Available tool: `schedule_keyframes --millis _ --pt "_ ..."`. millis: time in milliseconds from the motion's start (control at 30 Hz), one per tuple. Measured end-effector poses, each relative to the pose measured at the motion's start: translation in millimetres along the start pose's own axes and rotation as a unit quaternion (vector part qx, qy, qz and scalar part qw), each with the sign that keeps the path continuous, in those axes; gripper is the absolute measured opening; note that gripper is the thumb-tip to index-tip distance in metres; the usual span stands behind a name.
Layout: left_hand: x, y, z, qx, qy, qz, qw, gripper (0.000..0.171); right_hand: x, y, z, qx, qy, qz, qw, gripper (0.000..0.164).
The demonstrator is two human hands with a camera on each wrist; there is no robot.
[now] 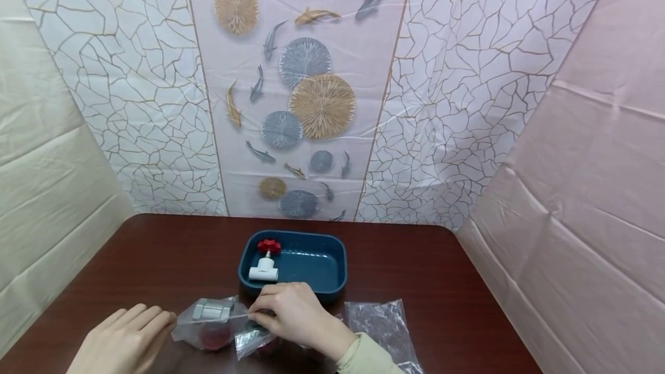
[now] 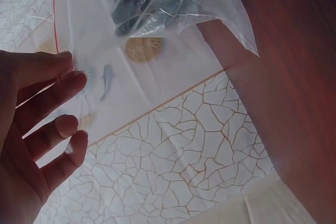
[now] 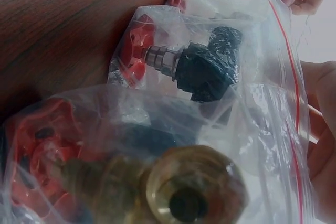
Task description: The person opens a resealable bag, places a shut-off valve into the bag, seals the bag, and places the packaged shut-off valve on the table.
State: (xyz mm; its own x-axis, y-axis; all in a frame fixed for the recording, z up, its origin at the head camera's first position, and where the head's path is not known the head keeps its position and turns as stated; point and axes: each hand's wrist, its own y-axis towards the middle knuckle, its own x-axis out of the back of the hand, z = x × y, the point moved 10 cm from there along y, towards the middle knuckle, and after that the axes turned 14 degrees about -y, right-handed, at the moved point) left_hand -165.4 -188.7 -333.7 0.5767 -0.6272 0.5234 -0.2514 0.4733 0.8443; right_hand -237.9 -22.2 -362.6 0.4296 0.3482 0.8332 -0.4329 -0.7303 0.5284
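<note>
A clear zip bag stretches between my two hands, with a grey valve and its red handwheel inside. My left hand pinches the bag's mouth edge at the left, between thumb and index finger. At the other end of that edge, my right hand pinches with thumb and fingers. Under and beside the right hand lie more zip bags. In the right wrist view, one holds a dark green valve and another a brass valve, both with red handwheels.
A blue tray stands behind the hands, and a white valve with a red handwheel sits in its left side. To the right, a flat clear bag lies on the dark red table. Patterned cloth hangs behind the table.
</note>
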Motion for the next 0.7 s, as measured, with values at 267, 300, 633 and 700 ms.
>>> schedule_keyframes --millis 267,300,633,700 --pt "-10.9 1.7 5.9 0.043 0.005 0.062 0.9971 0.043 2 -3 -8 -0.016 0.011 0.021 1.0 0.015" --pt "-15.0 2.2 7.4 0.052 0.003 0.077 0.9957 0.045 3 -4 -10 -0.021 0.01 0.023 0.999 0.015" --pt "-67.6 51.1 5.3 0.089 -0.042 0.145 0.9846 0.019 21 -26 -54 -0.107 0.014 0.033 0.994 0.014" --pt "-81.1 64.4 1.2 0.089 -0.054 0.148 0.9835 0.019 27 -36 -66 -0.129 0.012 0.033 0.991 0.013"
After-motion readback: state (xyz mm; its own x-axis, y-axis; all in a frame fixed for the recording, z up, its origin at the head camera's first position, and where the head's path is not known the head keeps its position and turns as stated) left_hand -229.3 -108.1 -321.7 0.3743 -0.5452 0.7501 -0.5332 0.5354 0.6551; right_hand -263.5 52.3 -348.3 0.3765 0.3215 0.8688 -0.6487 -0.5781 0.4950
